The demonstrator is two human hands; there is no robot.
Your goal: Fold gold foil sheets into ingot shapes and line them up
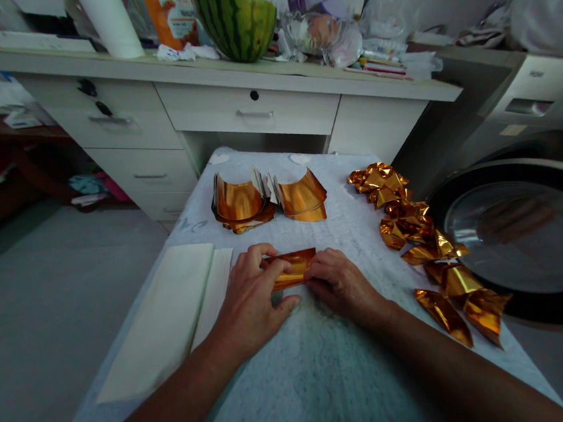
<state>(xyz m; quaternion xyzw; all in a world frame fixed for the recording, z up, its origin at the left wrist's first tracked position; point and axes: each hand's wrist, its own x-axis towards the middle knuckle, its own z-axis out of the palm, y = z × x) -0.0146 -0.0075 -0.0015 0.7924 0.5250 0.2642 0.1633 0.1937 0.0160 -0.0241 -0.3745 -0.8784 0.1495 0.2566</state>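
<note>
A small sheet of shiny gold foil paper (295, 266), curled or folded lengthwise, lies low over the cloth-covered table in front of me. My left hand (257, 291) has its bent fingers on the sheet's left part, with the thumb sticking out below it. At the right end, my right hand (336, 278) pinches the sheet between thumb and fingers. Behind the hands stand two stacks of curved gold foil sheets, a left stack (240, 202) and a right stack (304, 196). Several folded gold foil pieces (406, 218) lie in a line along the table's right side.
White folded paper sheets (166, 310) lie left on the table (321, 395). Behind it, a white desk (251, 117) with drawers carries a cut watermelon (236, 24), a paper roll (110, 21), an orange bag (171, 14) and plastic bags. A washing machine (518, 213) stands at right.
</note>
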